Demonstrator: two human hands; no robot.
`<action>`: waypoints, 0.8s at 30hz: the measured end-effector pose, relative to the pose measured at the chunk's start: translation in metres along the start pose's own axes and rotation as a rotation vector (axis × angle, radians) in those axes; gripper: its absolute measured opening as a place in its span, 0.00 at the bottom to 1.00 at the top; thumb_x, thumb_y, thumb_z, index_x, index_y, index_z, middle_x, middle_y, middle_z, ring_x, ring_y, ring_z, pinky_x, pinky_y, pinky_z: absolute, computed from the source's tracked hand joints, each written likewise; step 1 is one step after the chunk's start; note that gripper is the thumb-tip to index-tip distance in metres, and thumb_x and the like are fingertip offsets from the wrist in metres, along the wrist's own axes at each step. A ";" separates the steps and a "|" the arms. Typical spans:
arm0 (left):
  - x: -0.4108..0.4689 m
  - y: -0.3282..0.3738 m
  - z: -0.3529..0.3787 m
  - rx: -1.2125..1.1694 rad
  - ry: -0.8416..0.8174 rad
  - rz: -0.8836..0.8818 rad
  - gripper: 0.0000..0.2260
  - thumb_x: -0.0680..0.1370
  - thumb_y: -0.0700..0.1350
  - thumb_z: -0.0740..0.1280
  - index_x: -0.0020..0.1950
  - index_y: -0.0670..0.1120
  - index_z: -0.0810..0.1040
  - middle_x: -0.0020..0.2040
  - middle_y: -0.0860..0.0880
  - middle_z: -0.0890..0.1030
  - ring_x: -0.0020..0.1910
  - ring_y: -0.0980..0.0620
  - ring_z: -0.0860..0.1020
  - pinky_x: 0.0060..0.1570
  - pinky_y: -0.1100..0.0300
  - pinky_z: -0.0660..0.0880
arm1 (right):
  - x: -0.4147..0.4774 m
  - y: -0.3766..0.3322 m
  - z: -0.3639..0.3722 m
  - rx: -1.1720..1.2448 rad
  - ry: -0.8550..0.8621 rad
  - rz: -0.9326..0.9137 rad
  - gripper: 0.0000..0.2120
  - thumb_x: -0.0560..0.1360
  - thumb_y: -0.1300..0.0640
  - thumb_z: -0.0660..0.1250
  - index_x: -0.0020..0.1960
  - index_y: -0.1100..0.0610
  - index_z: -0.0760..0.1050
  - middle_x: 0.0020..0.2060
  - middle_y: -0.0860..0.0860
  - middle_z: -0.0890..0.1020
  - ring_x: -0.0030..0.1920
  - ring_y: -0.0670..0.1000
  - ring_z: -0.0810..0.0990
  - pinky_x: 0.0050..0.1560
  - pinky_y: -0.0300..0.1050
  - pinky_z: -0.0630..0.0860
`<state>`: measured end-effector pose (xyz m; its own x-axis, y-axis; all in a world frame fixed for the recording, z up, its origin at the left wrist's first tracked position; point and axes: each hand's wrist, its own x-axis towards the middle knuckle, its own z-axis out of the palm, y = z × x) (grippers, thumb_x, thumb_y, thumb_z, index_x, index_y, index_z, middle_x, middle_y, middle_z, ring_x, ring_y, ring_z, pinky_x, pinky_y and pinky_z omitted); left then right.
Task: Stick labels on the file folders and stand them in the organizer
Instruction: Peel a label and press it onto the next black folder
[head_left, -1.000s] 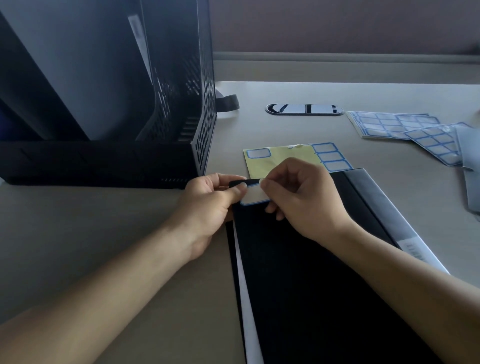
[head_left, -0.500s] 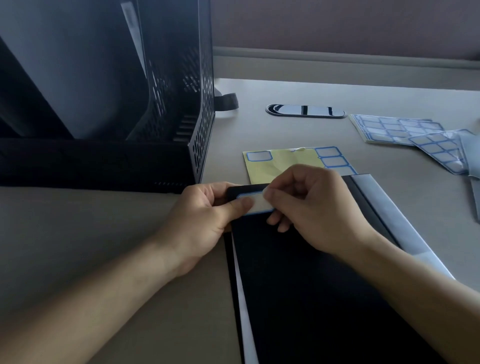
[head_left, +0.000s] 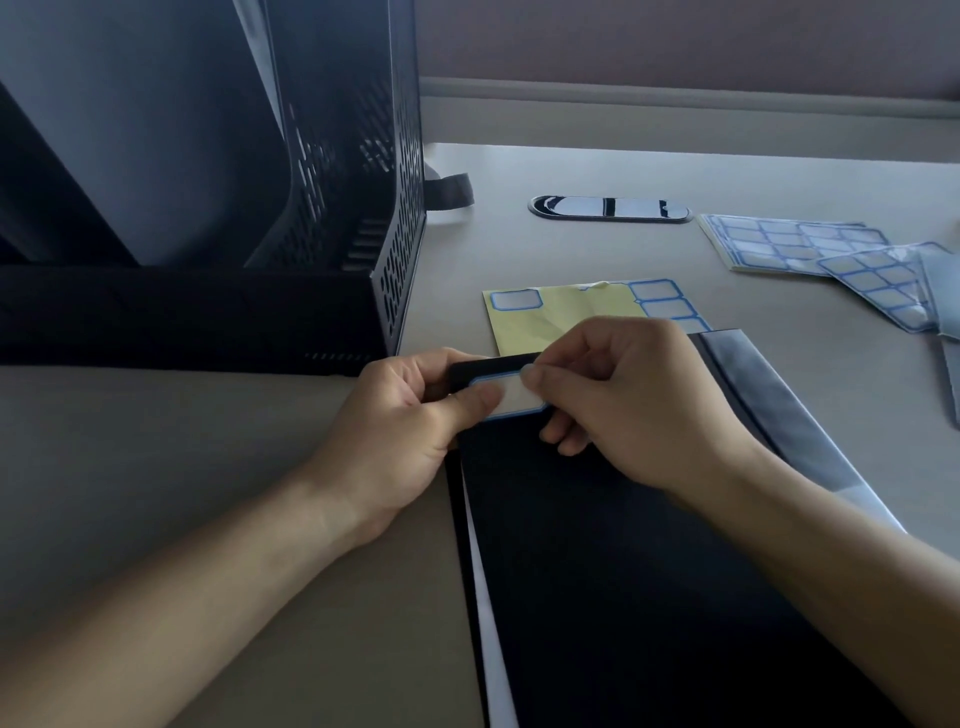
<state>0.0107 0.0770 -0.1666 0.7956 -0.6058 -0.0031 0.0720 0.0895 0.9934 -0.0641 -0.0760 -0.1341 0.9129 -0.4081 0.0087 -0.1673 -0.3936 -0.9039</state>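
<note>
A black file folder (head_left: 623, 571) lies flat on the desk in front of me. A white label with a blue border (head_left: 511, 396) sits at the folder's far left corner. My left hand (head_left: 410, 431) holds that corner, with its thumb pressing on the label's left end. My right hand (head_left: 623, 405) pinches the label's right end with thumb and forefinger. The black mesh organizer (head_left: 400, 218) stands at the left with grey folders upright inside it. A yellow backing sheet (head_left: 566, 312) with a few labels left on it lies just beyond my hands.
More label sheets (head_left: 795, 244) are spread at the far right, next to a grey folder edge (head_left: 945, 322). A black oval cable grommet (head_left: 610, 209) is set in the desk behind. A second grey folder (head_left: 769, 410) lies under the black one on its right.
The label has come down from the folder's top edge onto its corner. My left thumb has slid over the label's left end. Both hands shifted slightly toward me.
</note>
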 end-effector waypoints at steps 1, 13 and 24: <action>0.000 0.000 0.000 0.003 -0.005 0.003 0.08 0.75 0.36 0.68 0.43 0.47 0.83 0.36 0.51 0.83 0.39 0.55 0.81 0.45 0.58 0.75 | 0.000 0.000 0.000 0.000 0.003 0.004 0.07 0.75 0.57 0.73 0.39 0.55 0.80 0.26 0.52 0.83 0.25 0.49 0.81 0.31 0.43 0.79; -0.001 -0.001 -0.002 0.006 -0.012 0.022 0.04 0.72 0.42 0.73 0.44 0.49 0.85 0.42 0.46 0.84 0.47 0.48 0.81 0.58 0.45 0.75 | 0.002 -0.004 -0.003 -0.011 -0.015 0.072 0.12 0.72 0.52 0.76 0.41 0.58 0.76 0.28 0.54 0.84 0.27 0.53 0.84 0.29 0.44 0.80; 0.000 -0.003 -0.005 0.057 -0.069 0.101 0.05 0.72 0.42 0.70 0.44 0.49 0.85 0.40 0.50 0.84 0.43 0.54 0.81 0.48 0.60 0.77 | 0.004 -0.007 -0.009 0.161 -0.092 0.179 0.14 0.69 0.56 0.78 0.42 0.64 0.76 0.30 0.55 0.84 0.29 0.52 0.84 0.27 0.39 0.78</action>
<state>0.0133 0.0806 -0.1699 0.7537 -0.6491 0.1028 -0.0421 0.1084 0.9932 -0.0621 -0.0823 -0.1237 0.9052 -0.3800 -0.1903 -0.2751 -0.1826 -0.9439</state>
